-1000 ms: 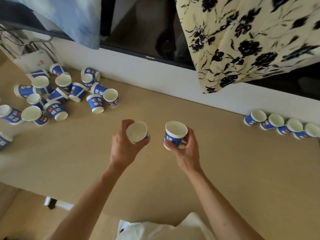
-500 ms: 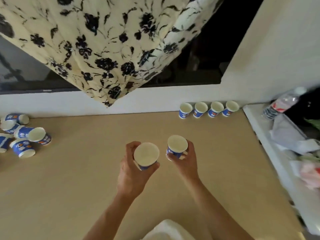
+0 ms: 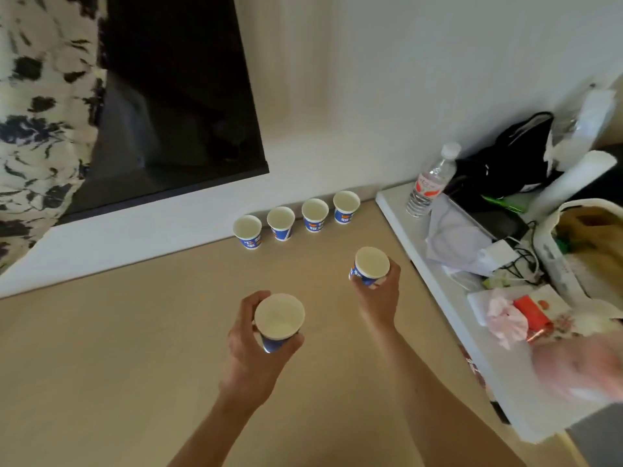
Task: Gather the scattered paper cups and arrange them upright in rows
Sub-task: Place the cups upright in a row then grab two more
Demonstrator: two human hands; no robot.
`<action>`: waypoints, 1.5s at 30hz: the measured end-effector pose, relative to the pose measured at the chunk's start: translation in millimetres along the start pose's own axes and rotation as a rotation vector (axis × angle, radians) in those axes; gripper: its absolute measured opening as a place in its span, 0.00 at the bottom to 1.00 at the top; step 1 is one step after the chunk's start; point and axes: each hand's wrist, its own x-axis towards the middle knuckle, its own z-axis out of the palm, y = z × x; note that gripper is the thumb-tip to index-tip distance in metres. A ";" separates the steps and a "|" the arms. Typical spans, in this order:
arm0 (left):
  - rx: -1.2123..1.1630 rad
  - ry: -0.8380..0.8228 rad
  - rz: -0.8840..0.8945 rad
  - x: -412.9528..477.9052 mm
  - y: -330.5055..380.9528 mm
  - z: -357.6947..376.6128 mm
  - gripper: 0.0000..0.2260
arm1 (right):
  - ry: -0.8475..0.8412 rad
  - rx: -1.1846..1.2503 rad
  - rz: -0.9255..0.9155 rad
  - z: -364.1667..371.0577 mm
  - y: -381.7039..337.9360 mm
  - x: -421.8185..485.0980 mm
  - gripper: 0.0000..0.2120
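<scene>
At the far left, floral fabric (image 3: 40,112) hangs over the back of the tan table (image 3: 101,348), clear of the work and no threat to it. Toward the middle, the left hand (image 3: 249,358) wraps its fingers and thumb round a blue-and-white paper cup (image 3: 279,320), holding it mouth up above the table and well short of the wall. These cups look thin, so a hard squeeze could dent the rim and leave it sitting crooked. Further back, the row of four cups (image 3: 280,224) stands upright along the wall, each just beside the next. The line is easy to knock, and a knuckle or the base of a cup coming in low could tip one and topple its neighbours. To the right, the right hand (image 3: 377,298) grips a second cup (image 3: 371,266) by its lower wall, upright and nearer the row. Letting go before its base is flat would probably let it roll. Setting it off line would bend the new row. Just beside that hand, a white ledge (image 3: 438,281) carries loose clutter and a water bottle (image 3: 429,182). A wide swing of the right elbow could sweep something onto the table among the cups.
</scene>
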 end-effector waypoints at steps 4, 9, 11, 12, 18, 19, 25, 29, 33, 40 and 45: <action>0.039 0.028 0.018 18.4 11.1 29.7 0.32 | 0.060 -0.027 0.032 8.0 12.1 54.1 0.31; 0.042 0.056 0.048 48.9 20.7 56.0 0.32 | 0.063 -0.074 0.033 28.7 18.7 110.3 0.29; 0.035 0.042 0.042 56.9 21.7 63.5 0.32 | 0.075 -0.114 0.038 37.4 21.6 128.8 0.30; 0.033 0.035 0.042 59.6 21.6 66.2 0.32 | 0.084 -0.132 0.039 41.2 23.1 136.2 0.30; 0.040 -0.012 0.007 71.0 22.4 78.2 0.33 | 0.145 -0.199 0.023 58.0 33.3 163.8 0.32; 0.046 -0.014 0.008 73.2 22.8 80.3 0.33 | 0.162 -0.193 0.019 60.1 33.4 166.5 0.32; 0.028 -0.019 -0.003 84.5 26.1 91.3 0.34 | 0.284 -0.081 -0.007 68.7 42.2 157.0 0.27; 0.004 -0.023 -0.013 86.9 22.8 95.5 0.33 | 0.293 -0.082 0.051 71.2 48.7 153.9 0.14; -0.034 -0.019 -0.031 89.6 20.8 94.2 0.33 | 0.294 -0.134 0.066 75.1 41.4 166.7 0.09; -0.086 0.002 -0.071 92.2 15.3 87.0 0.33 | 0.292 -0.250 0.146 87.3 38.2 190.3 0.07; -0.056 0.012 -0.075 94.2 9.5 82.0 0.33 | 0.287 -0.252 0.181 94.0 39.8 206.0 0.07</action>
